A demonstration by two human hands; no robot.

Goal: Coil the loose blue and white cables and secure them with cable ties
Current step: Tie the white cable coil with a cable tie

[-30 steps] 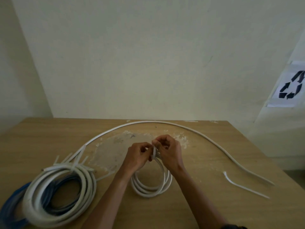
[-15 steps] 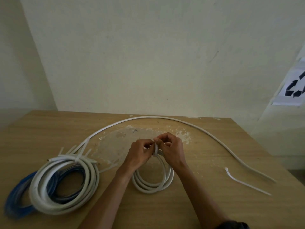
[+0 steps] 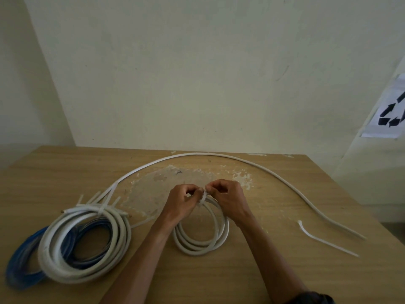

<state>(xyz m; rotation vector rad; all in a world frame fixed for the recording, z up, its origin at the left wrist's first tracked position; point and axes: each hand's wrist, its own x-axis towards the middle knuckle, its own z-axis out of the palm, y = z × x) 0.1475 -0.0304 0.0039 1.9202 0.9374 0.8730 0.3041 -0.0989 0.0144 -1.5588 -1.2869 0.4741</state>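
A pale wall (image 3: 197,73) rises behind a wooden table (image 3: 285,270), and a recycling sign (image 3: 392,115) hangs at the right. A small white coil (image 3: 197,249) lies flat at the table's middle, its near side between the two forearms. Both hands meet at its far edge. The left hand (image 3: 179,207) and the right hand (image 3: 230,198) have their fingers curled, each pinching a white tie (image 3: 202,197) that wraps the coil's strands there; the fingertips nearly touch. To the left, well apart from the hands, a big white coil (image 3: 123,233) lies over a blue coil (image 3: 19,266), with tie ends sticking up at its far side. A loose cable (image 3: 197,154) arcs round beyond the hands. A spare tie (image 3: 328,242) lies at the right.
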